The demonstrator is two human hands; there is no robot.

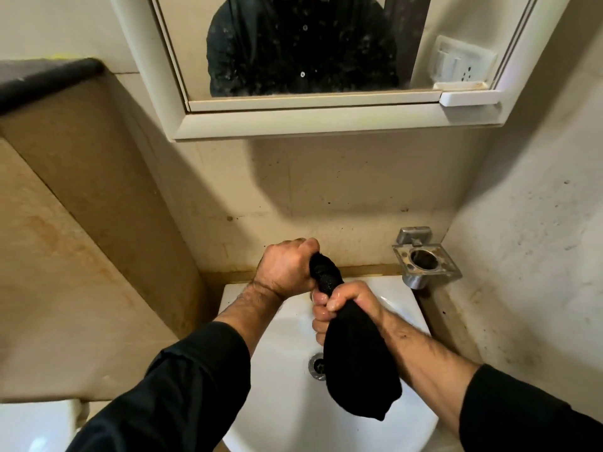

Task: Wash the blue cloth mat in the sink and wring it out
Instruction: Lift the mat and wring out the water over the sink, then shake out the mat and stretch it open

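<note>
The cloth mat looks very dark, almost black, and wet. It is twisted into a tight rope between my two hands above the white sink. My left hand grips the upper twisted end near the back wall. My right hand is closed around the cloth just below it. The loose lower part of the cloth hangs down from my right fist over the basin, partly covering the metal drain. The tap is hidden behind my hands.
A metal tumbler holder is fixed to the wall right of the sink. A mirror cabinet hangs above, showing a dark shirt. A beige tiled ledge rises on the left. A white object lies at the bottom left.
</note>
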